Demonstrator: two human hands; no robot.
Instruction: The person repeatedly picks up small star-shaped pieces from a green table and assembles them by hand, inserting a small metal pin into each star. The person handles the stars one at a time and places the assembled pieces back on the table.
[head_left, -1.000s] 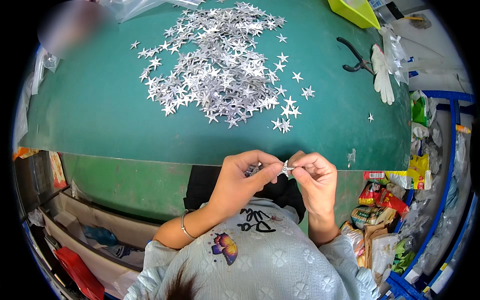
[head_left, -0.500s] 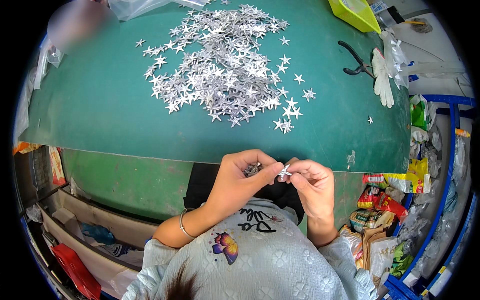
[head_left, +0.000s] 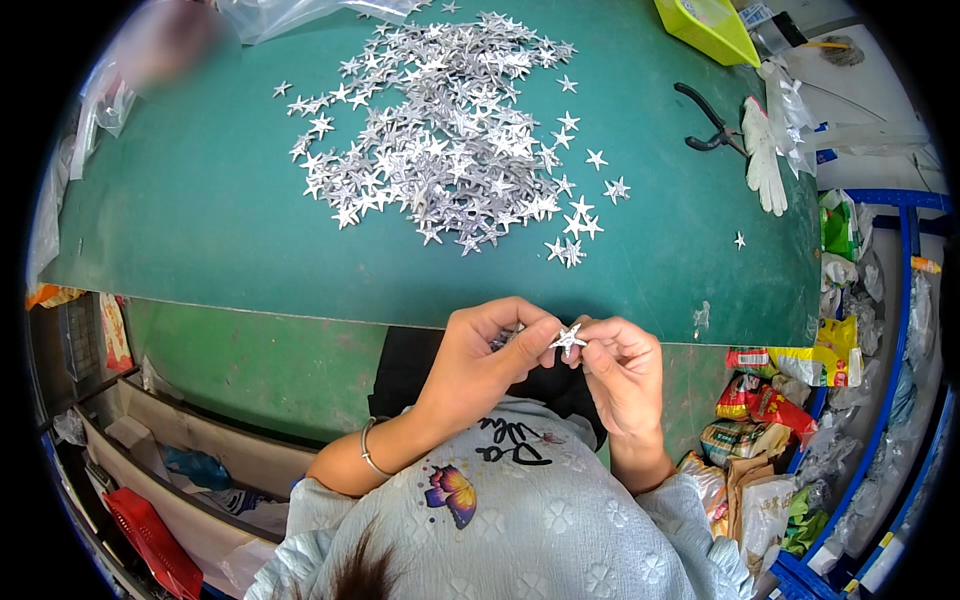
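Observation:
A silver starfish-shaped metal piece (head_left: pixel 568 341) is held between my two hands, just off the table's near edge. My left hand (head_left: pixel 487 352) is closed, its thumb and forefinger at the piece's left side. More silver pieces (head_left: pixel 505 336) show in the curl of its fingers, partly hidden. My right hand (head_left: pixel 625 375) pinches the same piece from the right between thumb and fingertips. Beyond my hands, a large heap of silver starfish pieces (head_left: pixel 440 150) lies on the green table (head_left: pixel 200 220), with several loose ones along its right side.
On the table's right lie black-handled pliers (head_left: pixel 710 125), a white glove (head_left: pixel 763 160) and a lone starfish piece (head_left: pixel 740 240). A yellow-green bin (head_left: pixel 712 30) stands at the far right corner. Blue shelving (head_left: pixel 905 300) with bags is at my right, an open drawer (head_left: pixel 190 460) at my left.
The starfish piece between my fingertips has turned, so more of its face and points show. My right hand has shifted slightly left. The heap is unchanged.

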